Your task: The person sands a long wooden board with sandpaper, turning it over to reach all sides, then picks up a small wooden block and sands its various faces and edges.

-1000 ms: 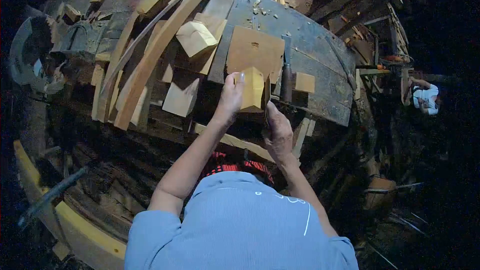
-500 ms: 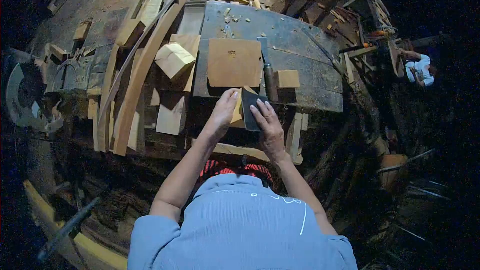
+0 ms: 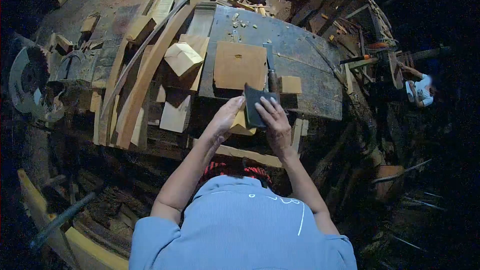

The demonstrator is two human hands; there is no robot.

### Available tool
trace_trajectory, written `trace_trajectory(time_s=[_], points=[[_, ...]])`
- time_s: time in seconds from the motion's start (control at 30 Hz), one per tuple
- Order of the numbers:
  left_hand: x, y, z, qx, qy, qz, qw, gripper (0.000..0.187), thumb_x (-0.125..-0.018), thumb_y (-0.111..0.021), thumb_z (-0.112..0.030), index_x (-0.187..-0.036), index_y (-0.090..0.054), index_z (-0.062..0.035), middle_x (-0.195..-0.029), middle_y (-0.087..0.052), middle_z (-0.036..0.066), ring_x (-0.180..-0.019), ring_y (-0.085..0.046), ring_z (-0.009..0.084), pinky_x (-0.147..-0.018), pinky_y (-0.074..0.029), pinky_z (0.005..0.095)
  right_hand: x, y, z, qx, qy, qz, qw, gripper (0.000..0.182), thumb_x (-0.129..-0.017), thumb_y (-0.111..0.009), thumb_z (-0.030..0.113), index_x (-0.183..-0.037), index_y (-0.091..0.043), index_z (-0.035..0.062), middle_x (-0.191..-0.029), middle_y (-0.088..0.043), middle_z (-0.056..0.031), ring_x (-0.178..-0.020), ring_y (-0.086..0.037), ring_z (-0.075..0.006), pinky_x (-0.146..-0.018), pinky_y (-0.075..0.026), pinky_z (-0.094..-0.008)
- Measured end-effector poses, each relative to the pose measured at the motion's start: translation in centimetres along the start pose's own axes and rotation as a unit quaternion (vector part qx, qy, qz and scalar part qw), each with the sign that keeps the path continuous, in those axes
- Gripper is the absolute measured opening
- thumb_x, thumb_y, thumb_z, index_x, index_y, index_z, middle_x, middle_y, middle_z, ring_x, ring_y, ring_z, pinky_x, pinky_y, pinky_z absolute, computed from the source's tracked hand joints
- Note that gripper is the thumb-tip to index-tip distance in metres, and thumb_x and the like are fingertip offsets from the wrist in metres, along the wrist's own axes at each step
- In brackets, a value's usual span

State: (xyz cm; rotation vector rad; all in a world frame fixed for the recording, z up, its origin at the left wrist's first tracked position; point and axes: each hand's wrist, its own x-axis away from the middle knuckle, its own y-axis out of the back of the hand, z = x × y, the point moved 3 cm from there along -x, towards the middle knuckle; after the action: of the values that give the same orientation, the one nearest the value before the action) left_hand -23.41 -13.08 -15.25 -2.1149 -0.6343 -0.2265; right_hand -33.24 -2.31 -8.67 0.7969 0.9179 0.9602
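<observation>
My left hand [image 3: 226,118] is closed around a pale yellow wooden block [image 3: 242,127], which is partly hidden by the hand and by a dark sheet. That sheet, which looks like sandpaper [image 3: 253,106], lies against the block's right side and top. My right hand [image 3: 276,122] presses it there with bent fingers spread over its face. Just beyond both hands, a flat square wooden board [image 3: 241,65] rests on the bench. Beside it lies a chisel [image 3: 273,81] with a dark handle, and right of that a small wooden block [image 3: 291,85].
A dark workbench [image 3: 310,70] carries wood chips at its far side. To the left are a faceted pale block [image 3: 183,60], long curved timbers [image 3: 150,70] and a circular saw blade [image 3: 30,77]. Another person [image 3: 420,90] is at the far right among scrap wood.
My right hand and the sandpaper have shifted slightly across the block, and the sheet's face is turned more toward me. The whole view has moved a little.
</observation>
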Motion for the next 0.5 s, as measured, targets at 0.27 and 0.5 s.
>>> trace_trajectory(time_s=[0.27, 0.5], points=[[0.6, -0.1, -1.4, -0.16, -0.029, -0.027, 0.986, 0.031, -0.092, -0.04, -0.029, -0.108, -0.048, -0.0038, -0.095, -0.055, 0.004, -0.085, -0.054, 0.0108, -0.073, -0.045, 0.0261, 0.0, 0.7, 1.1, 0.014, 0.104, 0.002, 0.994, 0.04, -0.076, -0.051, 0.011, -0.115, -0.054, 0.0223, -0.124, -0.047, -0.0014, -0.116, -0.042, -0.0239, -0.098, -0.031, -0.0434], [0.6, 0.1, -0.9, -0.192, -0.058, 0.016, 0.979, 0.031, -0.091, -0.042, -0.027, -0.111, -0.047, -0.004, -0.1, -0.055, 0.005, -0.089, -0.054, 0.011, -0.077, -0.045, 0.0264, -0.5, 2.8, 2.2, 0.066, 0.095, 0.003, 0.993, 0.04, -0.076, -0.052, 0.013, -0.115, -0.054, 0.0245, -0.124, -0.047, -0.0005, -0.118, -0.041, -0.0239, -0.098, -0.03, -0.0424]])
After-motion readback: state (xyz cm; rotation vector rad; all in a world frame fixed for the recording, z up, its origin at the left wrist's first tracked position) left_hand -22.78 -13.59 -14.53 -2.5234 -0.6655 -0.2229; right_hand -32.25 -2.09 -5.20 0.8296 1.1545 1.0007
